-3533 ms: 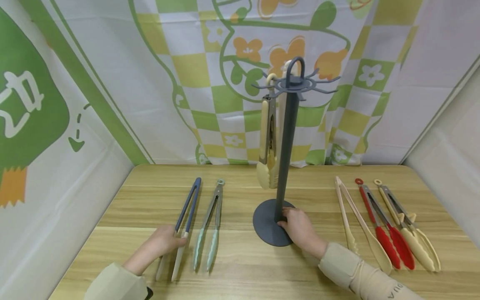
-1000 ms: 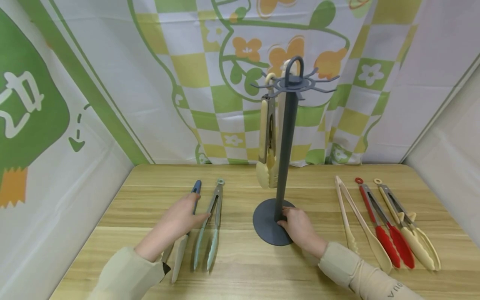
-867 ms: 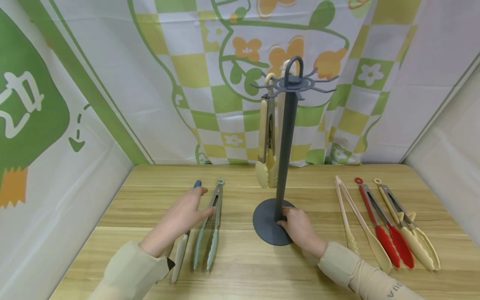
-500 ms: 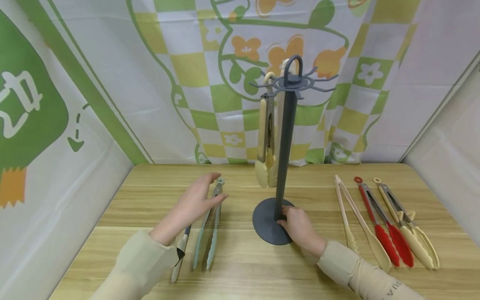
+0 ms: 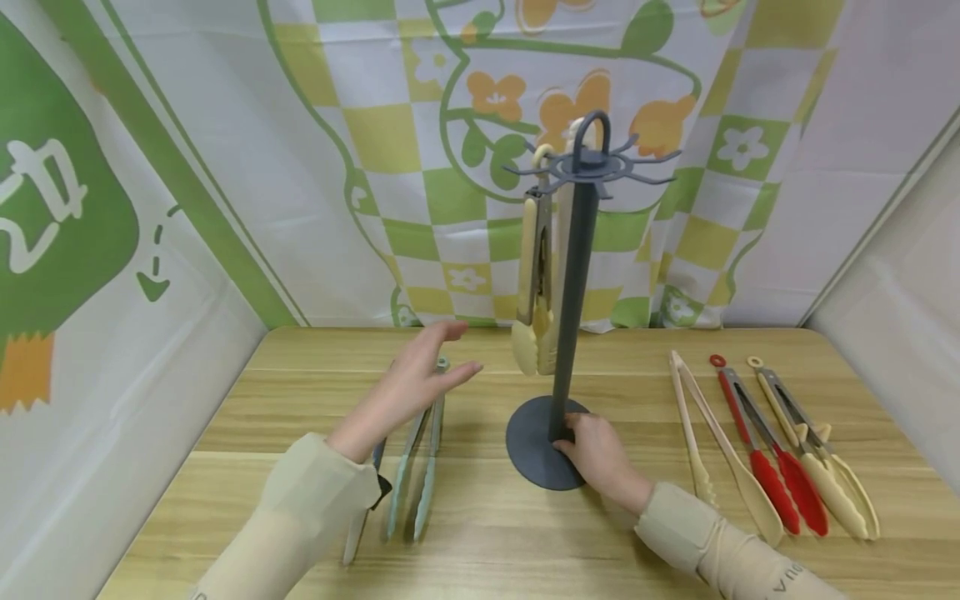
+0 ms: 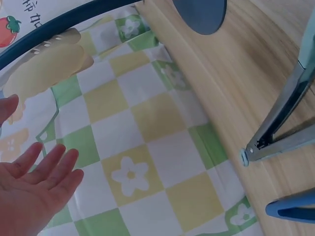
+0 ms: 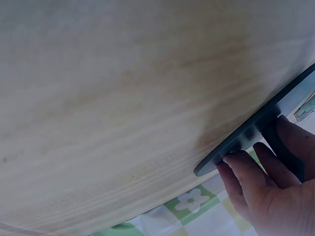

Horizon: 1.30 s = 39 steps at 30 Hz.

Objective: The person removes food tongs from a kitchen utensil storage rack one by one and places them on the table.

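My left hand (image 5: 420,371) is raised over the mint-tipped tongs (image 5: 426,500), fingers and thumb spread with nothing between them. In the left wrist view that hand (image 6: 37,191) hangs before the cloth, clear of the tongs. Under the left forearm lie the blue tongs (image 5: 356,537) with pale tips, partly hidden. My right hand (image 5: 600,454) grips the foot of the dark grey hanging stand (image 5: 576,292). The right wrist view shows its fingers (image 7: 243,169) around the post, close over the round base (image 7: 236,140). Cream tongs (image 5: 527,267) hang from the stand's left hooks, with another pale utensil behind.
On the right of the wooden table (image 5: 480,550) lie pale pink tongs (image 5: 742,475), red tongs (image 5: 772,483) and cream tongs (image 5: 832,492). A patterned cloth (image 5: 420,275) hangs behind the table's far edge. White side walls (image 5: 180,358) stand close by.
My left hand let go of the blue tongs, rose off them and moved forward and right, over the mint-tipped tongs' top end. My right hand and the stand have stayed in place.
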### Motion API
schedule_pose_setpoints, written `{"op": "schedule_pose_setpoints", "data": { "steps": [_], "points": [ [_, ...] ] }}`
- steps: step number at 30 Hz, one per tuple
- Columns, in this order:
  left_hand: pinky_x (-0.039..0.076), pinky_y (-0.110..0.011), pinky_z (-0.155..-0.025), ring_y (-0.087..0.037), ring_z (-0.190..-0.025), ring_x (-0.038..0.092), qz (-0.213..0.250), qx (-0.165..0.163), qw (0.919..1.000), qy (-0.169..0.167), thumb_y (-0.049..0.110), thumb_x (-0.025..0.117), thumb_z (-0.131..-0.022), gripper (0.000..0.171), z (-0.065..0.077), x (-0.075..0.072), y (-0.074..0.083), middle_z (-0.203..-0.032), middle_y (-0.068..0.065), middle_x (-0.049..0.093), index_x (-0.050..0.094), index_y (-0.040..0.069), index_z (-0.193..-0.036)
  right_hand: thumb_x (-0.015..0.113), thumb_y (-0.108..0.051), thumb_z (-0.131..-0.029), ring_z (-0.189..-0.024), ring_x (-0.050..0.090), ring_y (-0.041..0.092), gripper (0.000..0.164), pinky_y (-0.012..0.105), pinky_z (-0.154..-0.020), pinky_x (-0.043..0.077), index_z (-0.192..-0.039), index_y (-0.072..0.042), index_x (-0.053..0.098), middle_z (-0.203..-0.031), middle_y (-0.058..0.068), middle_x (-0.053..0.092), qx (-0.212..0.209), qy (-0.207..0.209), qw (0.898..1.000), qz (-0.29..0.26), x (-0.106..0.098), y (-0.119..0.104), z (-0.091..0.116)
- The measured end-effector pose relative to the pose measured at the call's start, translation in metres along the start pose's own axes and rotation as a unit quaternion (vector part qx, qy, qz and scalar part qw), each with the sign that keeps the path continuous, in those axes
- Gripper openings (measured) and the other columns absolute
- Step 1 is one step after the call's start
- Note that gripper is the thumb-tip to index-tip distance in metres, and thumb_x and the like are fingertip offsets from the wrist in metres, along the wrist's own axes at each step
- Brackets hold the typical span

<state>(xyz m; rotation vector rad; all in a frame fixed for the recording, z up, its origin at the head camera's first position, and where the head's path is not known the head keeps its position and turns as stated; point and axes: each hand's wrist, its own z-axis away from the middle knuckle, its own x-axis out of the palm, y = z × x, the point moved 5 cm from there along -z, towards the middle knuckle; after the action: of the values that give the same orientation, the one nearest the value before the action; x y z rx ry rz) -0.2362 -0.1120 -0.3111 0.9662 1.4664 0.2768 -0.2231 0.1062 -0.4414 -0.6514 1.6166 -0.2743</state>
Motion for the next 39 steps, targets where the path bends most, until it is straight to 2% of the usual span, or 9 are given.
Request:
{"op": "schedule_pose_setpoints", "data": {
  "steps": [4,11,21,25,29,34,39],
  "points": [
    [0.035,-0.045,-0.101,-0.026,-0.128,0.037,-0.002,0.002,0.9999,-0.014,0.038,0.059,-0.089,0.063,-0.006,0.005,0.002,-0.138,-0.01,0.041,0.037,0.005,-0.138,0.074,-0.007,-0.076,-0.084,0.065,0.026,0.025,0.035,-0.071,0.053,-0.098,0.004,0.068,-0.091,0.013,0.068,0.012,-0.007,1.0,-0.016,0.002,0.001,0.0],
    [0.031,-0.045,-0.103,-0.023,-0.131,0.033,-0.005,0.022,0.9993,-0.031,0.039,0.06,-0.088,0.066,-0.016,0.011,0.009,-0.143,-0.005,0.037,0.034,0.011,-0.142,0.073,-0.006,-0.076,-0.084,0.065,0.025,0.025,0.035,-0.07,0.053,-0.098,0.004,0.068,-0.091,0.013,0.068,0.013,-0.008,1.0,-0.024,0.002,0.001,0.0],
    [0.031,-0.044,-0.104,-0.018,-0.13,0.035,0.078,0.047,0.9943,-0.054,0.037,0.065,-0.085,0.067,-0.031,0.02,0.009,-0.142,0.002,0.039,0.035,0.016,-0.142,0.074,-0.007,-0.076,-0.082,0.066,0.026,0.023,0.035,-0.069,0.053,-0.096,0.004,0.068,-0.088,0.013,0.069,0.008,-0.004,1.0,-0.025,0.002,0.001,0.0],
    [0.031,-0.043,-0.104,-0.016,-0.131,0.034,0.137,0.053,0.987,-0.065,0.032,0.067,-0.085,0.065,-0.037,0.022,0.007,-0.141,0.004,0.039,0.036,0.019,-0.141,0.074,-0.007,-0.076,-0.082,0.066,0.026,0.023,0.036,-0.069,0.053,-0.095,0.004,0.068,-0.088,0.013,0.069,0.004,-0.002,1.0,-0.021,0.002,0.001,0.0],
    [0.032,-0.041,-0.104,-0.016,-0.13,0.034,0.177,0.063,0.9789,-0.08,0.027,0.067,-0.085,0.063,-0.043,0.025,0.006,-0.14,0.002,0.04,0.037,0.018,-0.14,0.074,-0.007,-0.076,-0.082,0.066,0.025,0.022,0.035,-0.069,0.053,-0.095,0.003,0.068,-0.088,0.013,0.069,0.008,-0.006,1.0,-0.023,0.002,0.001,0.001],
    [0.032,-0.04,-0.103,-0.018,-0.13,0.034,0.188,0.058,0.9747,-0.106,0.025,0.065,-0.087,0.066,-0.047,0.03,0.007,-0.142,-0.001,0.036,0.031,0.017,-0.143,0.074,-0.007,-0.076,-0.081,0.066,0.026,0.022,0.035,-0.069,0.053,-0.095,0.004,0.068,-0.089,0.013,0.069,0.009,-0.007,1.0,-0.023,0.002,0.002,0.0],
    [0.03,-0.041,-0.105,-0.02,-0.133,0.029,0.188,0.032,0.974,-0.122,0.029,0.065,-0.086,0.072,-0.052,0.034,0.008,-0.145,-0.002,0.032,0.025,0.019,-0.145,0.073,-0.007,-0.077,-0.082,0.066,0.026,0.024,0.035,-0.069,0.053,-0.097,0.004,0.068,-0.09,0.013,0.068,0.012,-0.012,1.0,-0.022,0.002,0.002,0.0]
  ]
}}
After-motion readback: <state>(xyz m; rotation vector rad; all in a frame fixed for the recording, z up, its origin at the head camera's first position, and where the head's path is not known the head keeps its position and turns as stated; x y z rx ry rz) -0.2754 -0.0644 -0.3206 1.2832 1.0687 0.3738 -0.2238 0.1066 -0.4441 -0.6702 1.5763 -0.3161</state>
